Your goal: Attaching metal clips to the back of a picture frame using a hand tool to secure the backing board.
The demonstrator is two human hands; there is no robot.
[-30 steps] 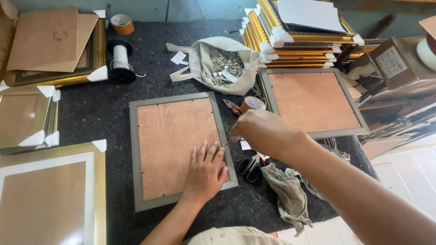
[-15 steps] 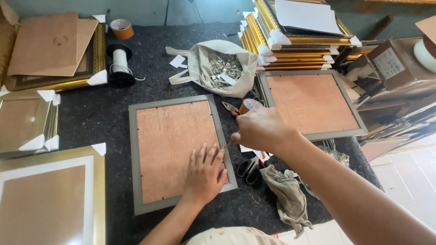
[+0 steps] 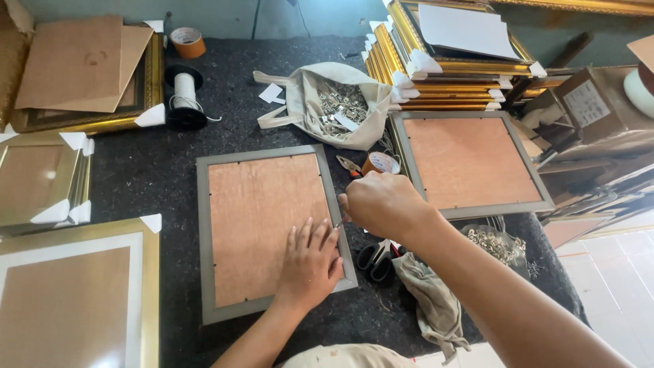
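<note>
Hands work at a grey picture frame (image 3: 272, 232) lying face down in the middle of the dark counter (image 3: 157, 184). Left hand (image 3: 310, 262) presses flat, fingers spread, on its brown backing; right hand (image 3: 381, 204) is closed at its right edge, what it grips hidden. Scissors (image 3: 378, 257) lie just beside.

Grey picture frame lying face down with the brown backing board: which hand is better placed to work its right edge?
Right hand: it sits at that edge of the grey frame, while the left hand lies flat on the backing board.
</note>
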